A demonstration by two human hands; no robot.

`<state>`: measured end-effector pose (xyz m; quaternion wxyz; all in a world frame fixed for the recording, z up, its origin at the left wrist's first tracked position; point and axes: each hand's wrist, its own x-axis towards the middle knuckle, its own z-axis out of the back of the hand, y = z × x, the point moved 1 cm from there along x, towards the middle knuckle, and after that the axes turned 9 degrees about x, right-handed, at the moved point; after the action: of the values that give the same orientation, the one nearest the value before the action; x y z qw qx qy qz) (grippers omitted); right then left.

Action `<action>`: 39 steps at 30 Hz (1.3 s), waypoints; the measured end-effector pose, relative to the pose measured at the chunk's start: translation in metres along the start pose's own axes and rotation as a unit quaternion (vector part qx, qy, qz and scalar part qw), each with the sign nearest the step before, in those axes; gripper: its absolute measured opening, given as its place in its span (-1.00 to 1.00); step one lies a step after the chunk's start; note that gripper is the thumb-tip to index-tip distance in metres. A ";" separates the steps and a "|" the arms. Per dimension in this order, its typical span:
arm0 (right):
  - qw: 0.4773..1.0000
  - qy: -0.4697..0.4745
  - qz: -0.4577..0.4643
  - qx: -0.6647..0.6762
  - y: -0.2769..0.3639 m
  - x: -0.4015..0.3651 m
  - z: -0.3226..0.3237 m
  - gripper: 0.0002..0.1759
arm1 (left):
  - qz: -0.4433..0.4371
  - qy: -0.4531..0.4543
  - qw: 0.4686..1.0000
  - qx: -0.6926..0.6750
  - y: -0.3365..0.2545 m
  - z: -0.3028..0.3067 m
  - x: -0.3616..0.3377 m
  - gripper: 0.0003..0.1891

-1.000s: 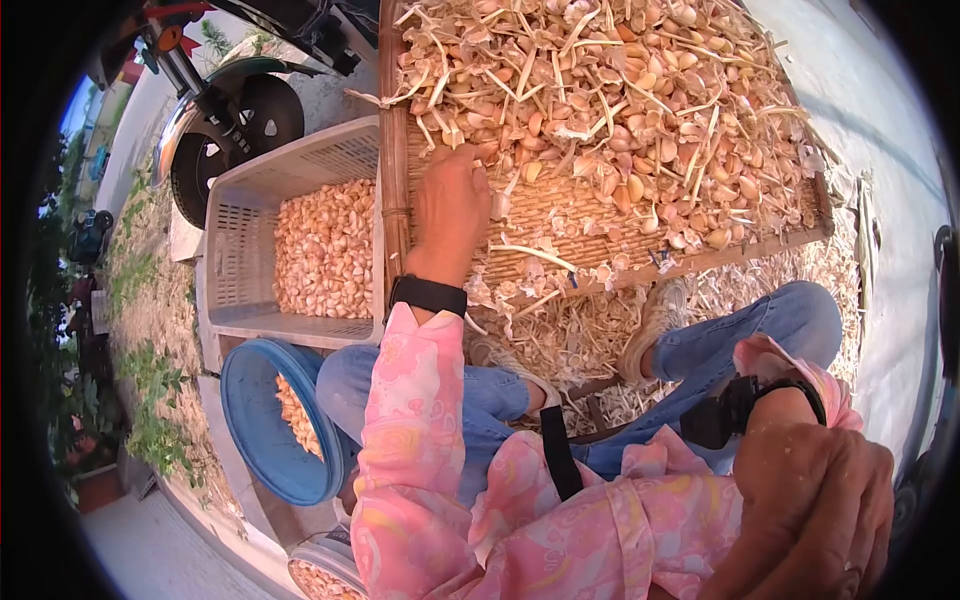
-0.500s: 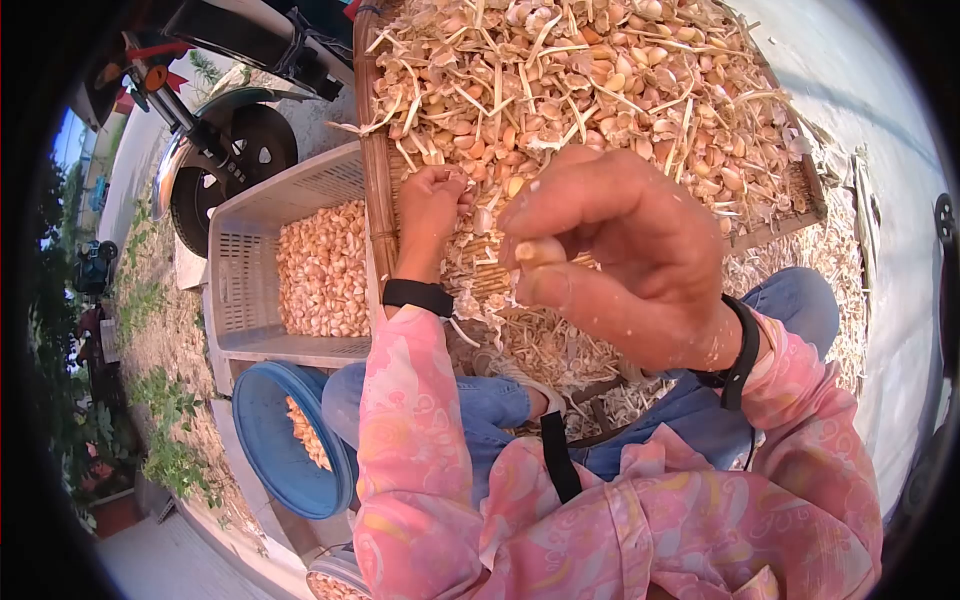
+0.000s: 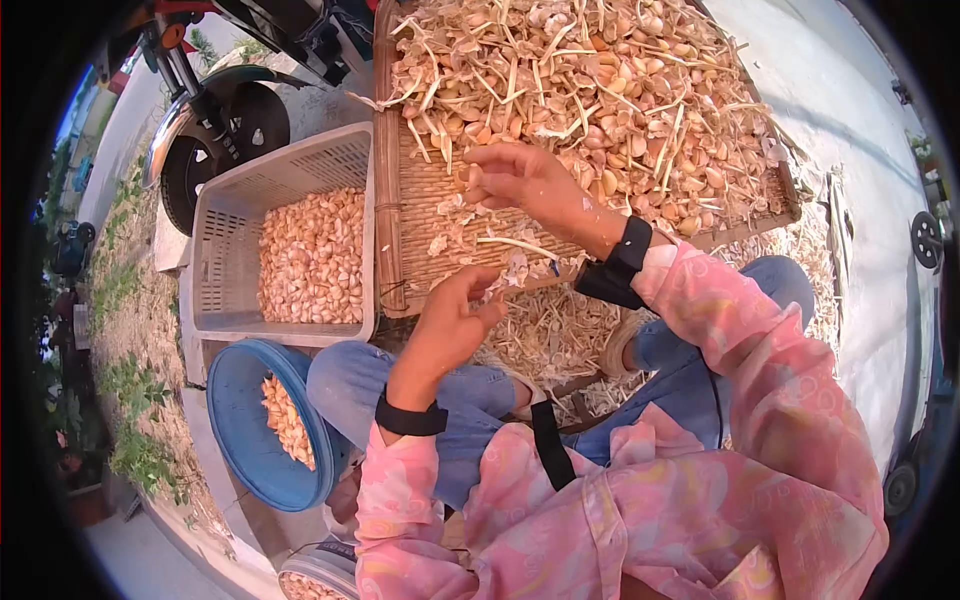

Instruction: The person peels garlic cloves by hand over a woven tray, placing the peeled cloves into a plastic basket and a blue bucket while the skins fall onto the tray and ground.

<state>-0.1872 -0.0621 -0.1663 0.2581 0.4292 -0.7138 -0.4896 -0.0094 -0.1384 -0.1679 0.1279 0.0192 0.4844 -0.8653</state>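
Note:
My left hand [image 3: 447, 328] is low at the front edge of the woven tray [image 3: 415, 240], its fingers closed on papery garlic skin [image 3: 514, 268]. A dry stem lies just beyond those fingertips. Over the tray's left part, my right hand [image 3: 525, 190] has its thumb and fingers pinched together, with what looks like a garlic clove [image 3: 466, 178] at the tips; the fingers partly hide it. Behind the hands, a heap of loose garlic cloves [image 3: 610, 130] mixed with stems and skins covers the tray.
Left of the tray stands a grey plastic crate [image 3: 225, 265] holding many cloves. A blue bucket [image 3: 235, 430] with some cloves is below it, and another container [image 3: 335, 565] with cloves sits at the bottom. Stems and skins [image 3: 560, 335] litter the ground. A wheeled vehicle [image 3: 225, 150] stands upper left.
My right hand has moved up and left, away from the camera, over the tray. My left hand has drawn back from the heap toward the tray's front edge.

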 end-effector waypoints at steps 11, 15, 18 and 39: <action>0.988 -0.065 -0.066 -0.127 -0.013 -0.026 0.053 -0.84 | 0.037 -0.209 0.901 0.377 0.009 0.005 0.142 -0.76; 0.991 -0.059 -0.073 -0.097 -0.021 -0.037 0.053 -0.84 | 0.010 -0.225 0.894 0.389 -0.003 -0.017 0.139 -0.80; 0.990 -0.071 -0.035 -0.112 -0.013 -0.035 0.065 -0.84 | -0.011 -0.229 0.889 0.396 -0.004 -0.023 0.138 -0.82; 0.898 -0.080 0.141 -0.410 0.009 -0.048 0.059 -0.72 | -0.149 -0.235 0.916 0.288 -0.038 -0.024 0.109 -0.82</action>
<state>-0.2133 0.0087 -0.1788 0.4194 0.1399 -0.5215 -0.7298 -0.1262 -0.1216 -0.1660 0.0969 -0.2210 0.1670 -0.9560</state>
